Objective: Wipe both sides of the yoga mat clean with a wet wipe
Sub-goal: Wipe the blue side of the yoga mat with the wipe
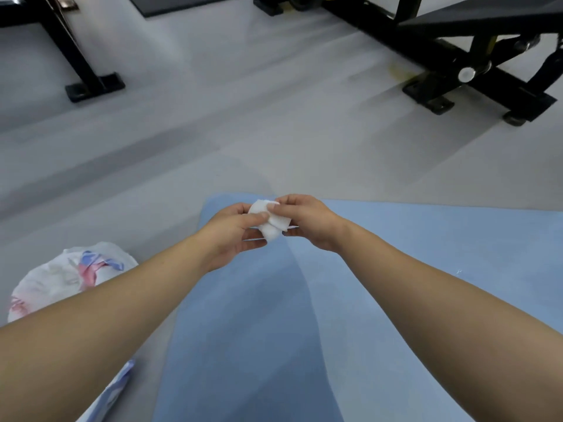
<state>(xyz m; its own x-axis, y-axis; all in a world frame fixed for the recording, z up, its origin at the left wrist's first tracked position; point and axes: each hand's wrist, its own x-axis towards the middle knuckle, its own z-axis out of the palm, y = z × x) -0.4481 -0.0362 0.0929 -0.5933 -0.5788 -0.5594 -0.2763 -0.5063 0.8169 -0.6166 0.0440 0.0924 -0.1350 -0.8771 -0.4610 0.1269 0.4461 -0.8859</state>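
On a grey gym floor [213, 123], a plastic bag [61, 278] lies left of a blue yoga mat [411, 239]; above the mat, left hand [231, 236] and right hand [307, 222] both pinch a folded wet wipe [271, 222]. Black exercise frames [475, 65] stand behind.

just the one head cam (wide-angle), looking forward and down at the floor [274, 132], close over the yoga mat [396, 239], gym frames [457, 71] at the far edge
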